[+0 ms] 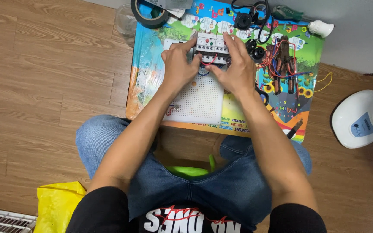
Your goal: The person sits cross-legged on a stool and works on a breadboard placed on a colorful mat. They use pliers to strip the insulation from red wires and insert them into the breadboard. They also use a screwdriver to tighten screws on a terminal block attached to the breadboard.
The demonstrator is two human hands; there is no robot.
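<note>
Room to move: the colourful picture mat (152,73) lies on the brown wood floor (44,86); its left side is mostly bare; its right side is crowded; the near edge of the mat sits just in front of the knees in blue jeans (109,138)
Crowded side: red and black pliers (283,60), loose red and blue wires (268,58) and small black round parts (255,49) lie near the right hand
Far edge: a black roll of tape (150,15) and a white plug (321,28) sit at the top of the mat
Off the mat: a white round fan base (359,118) stands well to the right; a yellow bag (57,203) lies at the lower left
Left hand (177,64): arm reaches forward; fingers bent; fingertips press on the left end of the white and grey block of switches (212,47)
Right hand (238,67): arm reaches forward; fingers curled over the right part of the block; I cannot tell if it pinches a wire
The block: it sits at the far end of the white board full of tiny holes (201,101); its long side runs left to right
The board: it lies flat in the middle of the mat; its long side points away from the person
</note>
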